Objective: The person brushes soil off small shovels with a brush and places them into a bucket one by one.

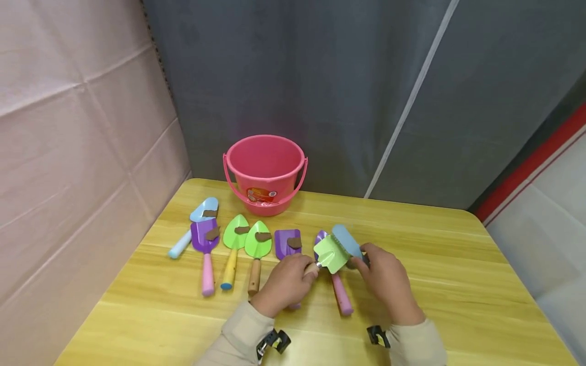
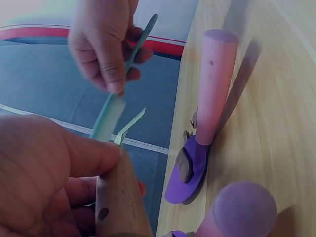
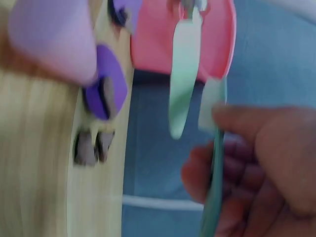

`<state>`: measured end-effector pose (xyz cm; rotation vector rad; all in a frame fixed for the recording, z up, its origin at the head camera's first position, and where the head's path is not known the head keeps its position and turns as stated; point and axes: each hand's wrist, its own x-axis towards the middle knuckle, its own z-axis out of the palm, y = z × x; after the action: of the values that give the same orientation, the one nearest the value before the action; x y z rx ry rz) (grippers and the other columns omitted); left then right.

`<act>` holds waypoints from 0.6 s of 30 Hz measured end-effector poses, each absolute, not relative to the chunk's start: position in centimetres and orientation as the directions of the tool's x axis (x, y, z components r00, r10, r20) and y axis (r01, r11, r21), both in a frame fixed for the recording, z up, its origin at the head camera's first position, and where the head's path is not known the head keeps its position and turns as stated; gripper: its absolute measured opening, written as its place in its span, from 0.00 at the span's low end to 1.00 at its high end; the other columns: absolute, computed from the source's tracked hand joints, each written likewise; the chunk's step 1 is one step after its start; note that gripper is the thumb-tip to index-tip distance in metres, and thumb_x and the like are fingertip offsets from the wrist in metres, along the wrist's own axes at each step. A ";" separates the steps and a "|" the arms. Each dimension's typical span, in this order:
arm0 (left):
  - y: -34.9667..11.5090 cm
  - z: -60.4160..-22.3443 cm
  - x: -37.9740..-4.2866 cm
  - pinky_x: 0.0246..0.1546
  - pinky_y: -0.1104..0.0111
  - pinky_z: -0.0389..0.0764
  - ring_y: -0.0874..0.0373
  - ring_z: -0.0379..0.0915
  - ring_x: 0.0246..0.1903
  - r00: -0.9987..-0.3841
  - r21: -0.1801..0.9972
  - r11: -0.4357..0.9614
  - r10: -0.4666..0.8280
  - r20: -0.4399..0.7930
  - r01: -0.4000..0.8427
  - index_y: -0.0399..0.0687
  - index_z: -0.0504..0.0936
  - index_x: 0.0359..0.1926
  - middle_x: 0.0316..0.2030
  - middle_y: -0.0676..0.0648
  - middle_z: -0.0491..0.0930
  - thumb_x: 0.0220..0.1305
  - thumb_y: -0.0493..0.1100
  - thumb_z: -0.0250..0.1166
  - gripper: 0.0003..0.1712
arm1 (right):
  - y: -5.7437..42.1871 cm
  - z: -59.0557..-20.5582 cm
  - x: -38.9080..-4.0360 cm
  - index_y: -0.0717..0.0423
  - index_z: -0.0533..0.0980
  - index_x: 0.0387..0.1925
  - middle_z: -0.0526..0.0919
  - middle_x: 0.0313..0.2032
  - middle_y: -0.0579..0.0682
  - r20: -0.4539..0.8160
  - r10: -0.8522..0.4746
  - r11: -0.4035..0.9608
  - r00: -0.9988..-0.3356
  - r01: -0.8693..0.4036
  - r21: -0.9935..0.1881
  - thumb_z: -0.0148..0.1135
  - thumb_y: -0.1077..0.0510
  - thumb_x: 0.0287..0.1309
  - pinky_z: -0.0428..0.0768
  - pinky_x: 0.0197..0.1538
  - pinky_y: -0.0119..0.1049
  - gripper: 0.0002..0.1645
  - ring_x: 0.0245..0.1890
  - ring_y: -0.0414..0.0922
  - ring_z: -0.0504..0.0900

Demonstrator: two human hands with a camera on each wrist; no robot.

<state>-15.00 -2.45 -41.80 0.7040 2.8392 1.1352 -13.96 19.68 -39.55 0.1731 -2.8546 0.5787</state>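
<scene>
My left hand (image 1: 286, 282) grips the wooden handle of a small green garden rake (image 1: 331, 253) with a broad, notched head. In the left wrist view, thumb and fingers wrap round that handle. A light blue brush (image 1: 346, 241) with pale bristles is pinched in my right hand (image 1: 386, 277). Its bristle side faces the rake head; in the wrist views a small gap shows between them. Beneath lies a purple trowel with a pink handle (image 1: 342, 296), partly hidden by the rake. A purple spade (image 1: 287, 241) lies beside the left hand, its handle mostly covered.
A pink bucket (image 1: 267, 175) stands at the table's back. To the left lie two green trowels (image 1: 236, 232), another purple spade (image 1: 204, 234) and a blue trowel (image 1: 204, 209), with brown lumps on their blades. Loose brown pieces (image 3: 94, 146) show near the purple trowel. A dark curtain (image 1: 293, 81) hangs behind.
</scene>
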 end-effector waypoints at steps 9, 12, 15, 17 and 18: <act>-2.4 -41.8 -15.0 0.33 0.65 0.71 0.57 0.68 0.30 -0.898 0.635 0.654 0.409 0.161 0.412 0.45 0.79 0.33 0.26 0.53 0.71 0.68 0.40 0.63 0.06 | 17.7 -39.9 -13.5 0.56 0.79 0.39 0.76 0.26 0.44 0.260 -0.268 0.889 -0.928 -0.342 -0.303 0.72 0.56 0.57 0.70 0.27 0.35 0.12 0.22 0.40 0.68; -2.5 -41.8 -15.0 0.32 0.66 0.70 0.58 0.67 0.29 -0.898 0.631 0.657 0.407 0.165 0.413 0.47 0.78 0.31 0.25 0.53 0.70 0.67 0.40 0.64 0.07 | 18.3 -40.1 -13.8 0.58 0.79 0.40 0.77 0.26 0.46 0.249 -0.199 0.902 -0.948 -0.277 -0.330 0.72 0.57 0.58 0.72 0.27 0.38 0.13 0.23 0.41 0.70; -2.6 -41.8 -15.0 0.31 0.66 0.70 0.58 0.67 0.28 -0.901 0.626 0.663 0.401 0.165 0.410 0.48 0.77 0.29 0.25 0.53 0.69 0.67 0.40 0.64 0.08 | 19.2 -40.2 -14.1 0.60 0.79 0.41 0.78 0.26 0.47 0.230 -0.122 0.914 -0.966 -0.199 -0.352 0.71 0.56 0.59 0.73 0.28 0.41 0.13 0.24 0.43 0.73; -2.6 -41.9 -15.0 0.31 0.66 0.70 0.58 0.66 0.28 -0.902 0.624 0.666 0.399 0.164 0.408 0.49 0.77 0.29 0.25 0.53 0.69 0.67 0.40 0.64 0.08 | 19.6 -40.2 -14.3 0.62 0.78 0.42 0.79 0.26 0.49 0.217 -0.071 0.922 -0.974 -0.147 -0.357 0.70 0.56 0.60 0.74 0.27 0.43 0.14 0.24 0.45 0.74; -2.6 -41.9 -15.1 0.31 0.66 0.70 0.58 0.66 0.28 -0.902 0.622 0.667 0.399 0.167 0.410 0.49 0.76 0.29 0.25 0.54 0.69 0.67 0.40 0.64 0.08 | 19.8 -40.2 -14.3 0.62 0.78 0.42 0.79 0.26 0.50 0.219 -0.045 0.927 -0.975 -0.122 -0.356 0.69 0.56 0.60 0.74 0.27 0.44 0.15 0.24 0.46 0.75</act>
<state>-15.07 -2.64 -41.90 0.6999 2.8828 1.0819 -14.33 19.80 -40.24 0.1261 -2.8784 0.5510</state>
